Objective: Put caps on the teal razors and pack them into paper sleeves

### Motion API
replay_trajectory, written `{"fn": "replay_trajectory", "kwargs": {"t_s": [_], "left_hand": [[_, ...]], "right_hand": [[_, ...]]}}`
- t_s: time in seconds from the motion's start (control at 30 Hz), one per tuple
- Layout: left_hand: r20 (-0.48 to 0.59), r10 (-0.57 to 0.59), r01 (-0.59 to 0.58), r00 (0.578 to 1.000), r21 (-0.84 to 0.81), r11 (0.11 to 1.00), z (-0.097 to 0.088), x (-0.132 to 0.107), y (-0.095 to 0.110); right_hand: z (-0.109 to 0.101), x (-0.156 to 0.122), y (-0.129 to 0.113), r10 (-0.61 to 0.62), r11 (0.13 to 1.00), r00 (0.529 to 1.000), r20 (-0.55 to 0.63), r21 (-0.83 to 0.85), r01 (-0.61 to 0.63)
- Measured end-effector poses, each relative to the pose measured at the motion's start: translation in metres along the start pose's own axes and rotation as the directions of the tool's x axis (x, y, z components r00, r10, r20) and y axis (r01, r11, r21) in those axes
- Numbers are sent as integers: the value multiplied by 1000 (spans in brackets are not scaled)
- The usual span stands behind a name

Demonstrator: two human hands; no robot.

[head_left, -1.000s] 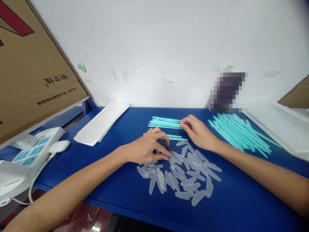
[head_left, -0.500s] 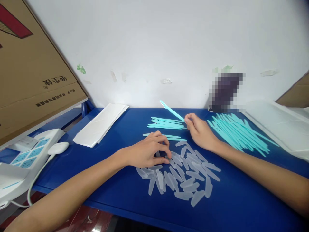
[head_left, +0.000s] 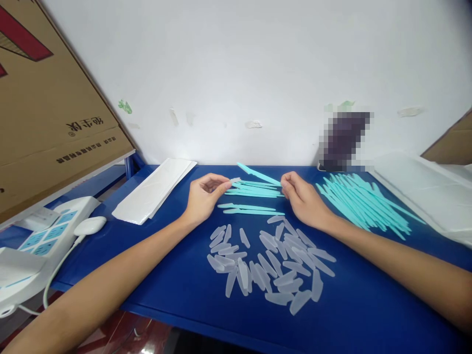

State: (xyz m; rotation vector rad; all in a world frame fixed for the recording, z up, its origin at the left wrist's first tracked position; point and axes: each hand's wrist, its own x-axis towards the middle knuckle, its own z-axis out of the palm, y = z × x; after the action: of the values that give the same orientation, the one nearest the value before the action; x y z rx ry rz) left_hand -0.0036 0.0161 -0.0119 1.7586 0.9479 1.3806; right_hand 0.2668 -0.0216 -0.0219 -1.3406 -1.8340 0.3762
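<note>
My right hand (head_left: 302, 199) pinches the handle end of a turquoise plastic blade (head_left: 258, 174), held tilted above the blue table (head_left: 177, 275) with its tip pointing left. My left hand (head_left: 204, 194) is raised opposite it, thumb and fingers pinched on a small clear plastic cap (head_left: 234, 180) close to the blade's tip. Below both hands lies a small stack of turquoise blades (head_left: 254, 189) and two more (head_left: 250, 209). Nearer to me is a scatter of several clear caps (head_left: 273, 263).
A large heap of turquoise blades (head_left: 363, 204) lies at the right, beside white plastic sheeting (head_left: 424, 189). A stack of white bags (head_left: 155, 189) lies at the left. A white power strip (head_left: 40, 236) and a cardboard box (head_left: 47, 113) stand far left.
My left hand picked a clear cap out of the scatter and rose to the blade's tip. My right hand lifted one turquoise blade off the small stack and lowered its tip toward the left hand.
</note>
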Motion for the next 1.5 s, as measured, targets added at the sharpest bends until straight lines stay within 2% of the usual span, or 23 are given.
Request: {"fn": "replay_trajectory", "kwargs": {"t_s": [0.07, 0.2, 0.57, 0.63, 0.73, 0.83, 0.93, 1.07, 1.17, 1.23, 1.27, 1.3, 1.33, 1.37, 1.43, 1.47, 1.5], "left_hand": [[-58, -44, 43, 997, -29, 999, -3, 6, -7], [-64, -108, 105, 992, -45, 993, -5, 8, -12], [-88, -128, 122, 988, -69, 990, -4, 8, -9], [-51, -118, 116, 992, -52, 992, -5, 7, -8], [77, -81, 76, 994, 61, 995, -5, 4, -8], [199, -49, 10, 979, 193, 981, -5, 2, -7], [266, -52, -19, 962, 256, 967, -4, 2, -7], [271, -45, -49, 961, 331, 942, -4, 3, -8], [230, -16, -75, 973, 384, 920, -6, 4, -6], [252, 35, -134, 967, 387, 912, -6, 2, 0], [308, 66, -186, 949, 380, 906, -5, 0, 4], [397, 91, -249, 914, 368, 896, -5, -2, 9], [503, 103, -312, 858, 351, 883, -4, -4, 14], [611, 99, -367, 785, 330, 870, -3, -7, 20], [762, 53, -427, 646, 303, 852, -2, -10, 30], [798, 26, -438, 602, 302, 847, -1, -11, 33], [816, 5, -443, 578, 309, 842, -2, -12, 36]], "right_hand": [[0, -1, 1, -6, 1000, 1000, 27, 9, 6], [1, -2, -1, -17, 1000, 999, 44, -13, 17], [-2, -2, -7, -41, 999, 996, 76, -24, 43], [-2, -3, -6, -64, 997, 992, 107, -30, 68], [-1, -5, -5, -107, 992, 979, 174, -42, 116], [-1, -6, -6, -126, 990, 972, 199, -40, 137], [-1, -5, -7, -147, 983, 967, 209, -80, 167], [1, -5, -8, -176, 969, 965, 196, -139, 205], [2, -4, -5, -140, 972, 982, 128, -172, 161], [4, -3, -1, -97, 970, 991, 94, -215, 116], [5, -2, 1, -77, 967, 993, 91, -237, 97], [5, -1, 3, -58, 963, 994, 93, -257, 81], [6, -1, 5, -42, 960, 994, 100, -273, 68], [7, 0, 7, -29, 956, 994, 107, -288, 59], [8, 1, 9, -8, 949, 993, 120, -311, 45], [8, 1, 9, -1, 947, 992, 123, -319, 40], [8, 2, 10, 3, 945, 992, 126, -325, 38]]}}
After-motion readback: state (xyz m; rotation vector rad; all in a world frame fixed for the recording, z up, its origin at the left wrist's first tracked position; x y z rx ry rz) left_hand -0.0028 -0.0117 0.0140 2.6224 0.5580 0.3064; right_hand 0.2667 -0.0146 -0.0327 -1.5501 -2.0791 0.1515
